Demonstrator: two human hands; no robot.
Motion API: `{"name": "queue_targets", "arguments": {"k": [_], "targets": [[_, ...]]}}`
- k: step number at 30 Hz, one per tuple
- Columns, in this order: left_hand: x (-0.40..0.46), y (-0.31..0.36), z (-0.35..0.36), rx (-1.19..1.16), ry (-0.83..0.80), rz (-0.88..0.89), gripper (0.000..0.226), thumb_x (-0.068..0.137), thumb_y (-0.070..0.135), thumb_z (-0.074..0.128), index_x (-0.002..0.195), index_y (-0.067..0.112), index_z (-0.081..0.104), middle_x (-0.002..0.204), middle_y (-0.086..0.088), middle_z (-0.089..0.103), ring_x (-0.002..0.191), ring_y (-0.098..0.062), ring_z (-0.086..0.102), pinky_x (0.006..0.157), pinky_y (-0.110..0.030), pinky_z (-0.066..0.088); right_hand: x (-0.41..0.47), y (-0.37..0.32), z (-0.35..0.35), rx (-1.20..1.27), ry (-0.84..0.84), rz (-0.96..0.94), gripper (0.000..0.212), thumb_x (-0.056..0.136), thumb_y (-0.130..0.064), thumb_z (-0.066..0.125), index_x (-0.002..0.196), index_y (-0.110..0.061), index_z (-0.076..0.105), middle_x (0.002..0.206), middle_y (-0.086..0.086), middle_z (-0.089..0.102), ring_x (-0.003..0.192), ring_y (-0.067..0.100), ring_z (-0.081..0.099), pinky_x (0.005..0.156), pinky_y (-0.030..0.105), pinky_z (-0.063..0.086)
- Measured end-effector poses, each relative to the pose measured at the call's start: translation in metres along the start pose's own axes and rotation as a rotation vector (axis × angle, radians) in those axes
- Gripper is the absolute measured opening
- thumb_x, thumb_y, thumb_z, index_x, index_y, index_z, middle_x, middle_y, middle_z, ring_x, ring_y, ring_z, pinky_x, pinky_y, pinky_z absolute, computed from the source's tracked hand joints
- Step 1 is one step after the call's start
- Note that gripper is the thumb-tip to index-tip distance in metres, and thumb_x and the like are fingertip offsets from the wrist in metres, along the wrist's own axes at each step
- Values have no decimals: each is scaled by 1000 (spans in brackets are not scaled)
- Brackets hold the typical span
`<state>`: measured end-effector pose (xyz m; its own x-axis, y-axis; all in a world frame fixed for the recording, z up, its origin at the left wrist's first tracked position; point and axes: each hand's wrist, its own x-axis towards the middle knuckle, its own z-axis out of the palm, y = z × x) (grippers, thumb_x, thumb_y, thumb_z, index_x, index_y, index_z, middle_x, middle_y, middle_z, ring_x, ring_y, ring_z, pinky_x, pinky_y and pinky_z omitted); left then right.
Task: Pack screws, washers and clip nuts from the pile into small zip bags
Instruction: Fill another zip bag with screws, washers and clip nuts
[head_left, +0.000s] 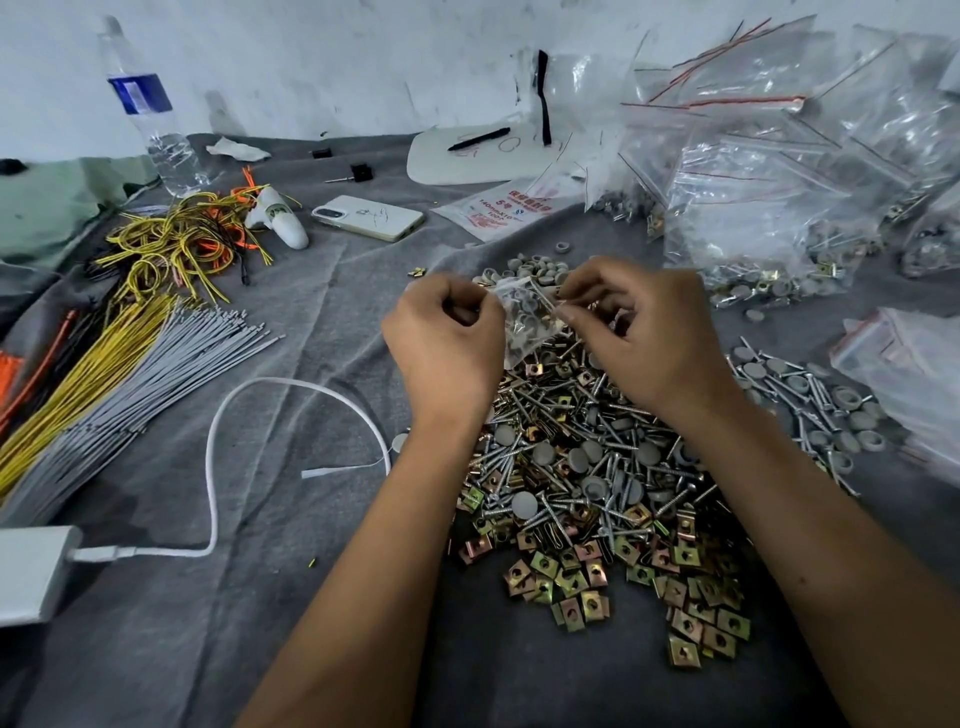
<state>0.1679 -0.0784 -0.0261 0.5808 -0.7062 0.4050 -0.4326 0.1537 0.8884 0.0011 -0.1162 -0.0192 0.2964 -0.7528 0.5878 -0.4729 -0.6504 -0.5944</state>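
Clear, thin plastic makes up the small zip bag (522, 325), so it is soft and floppy and bends any way it likes. It hangs between the two hands, just above the far end of the big pile (597, 467) on the grey cloth surface (291, 415). Inside it I can see grey round washers and something shiny, but I cannot tell how many pieces.

The left hand (447, 343) pinches the left side of the bag near the top, with its grip clamped on the plastic. The right hand (644, 332) pinches the top right side the same way, its grip also clamped on the bag. The best place to hold looks like the top strip, one pinch on each side, because the metal bits sink to the bottom and pull it down.

The bag itself is very light, but the parts make it a bit heavy at the bottom. Plastic like this may be slippery, so a firm pinch helps. The screws (613, 431) have sharp points and could poke a hole if squeezed hard. The clip nuts (576, 577) are small, flat and hard, with thin edges. They are easy to pick up one at a time from the near edge of the pile.
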Motion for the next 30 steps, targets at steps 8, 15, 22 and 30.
{"name": "queue_targets", "arguments": {"k": [8, 15, 22, 30], "targets": [[-3, 1, 2, 3, -50, -18, 35, 83, 4, 75, 64, 31, 64, 58, 11, 64, 49, -1, 57, 50, -18, 45, 3, 28, -29, -205, -362, 114, 26, 77, -49, 83, 90, -28, 75, 82, -9, 69, 75, 6, 62, 68, 28, 49], [-1, -1, 2, 18, -52, -55, 31, 84, 7, 75, 65, 29, 67, 62, 6, 68, 54, -9, 62, 51, -25, 50, 5, 32, -23, -205, -373, 78, 14, 81, -35, 84, 86, -27, 73, 86, -12, 64, 78, 1, 58, 66, 26, 45], [-1, -1, 3, 33, -74, -46, 30, 85, 7, 75, 65, 28, 66, 62, 5, 68, 55, -10, 62, 51, -32, 54, 7, 38, -21, -227, -89, 136, 10, 84, -21, 83, 88, -21, 74, 77, -14, 63, 70, -1, 58, 64, 18, 45], [-9, -2, 8, 50, -190, 35, 14, 85, 4, 76, 73, 11, 72, 65, 0, 70, 60, -16, 69, 57, -38, 58, 1, 4, -8, 84, -76, 6, 18, 82, -11, 84, 98, -16, 78, 89, -10, 74, 82, 5, 71, 74, 27, 62]]}}
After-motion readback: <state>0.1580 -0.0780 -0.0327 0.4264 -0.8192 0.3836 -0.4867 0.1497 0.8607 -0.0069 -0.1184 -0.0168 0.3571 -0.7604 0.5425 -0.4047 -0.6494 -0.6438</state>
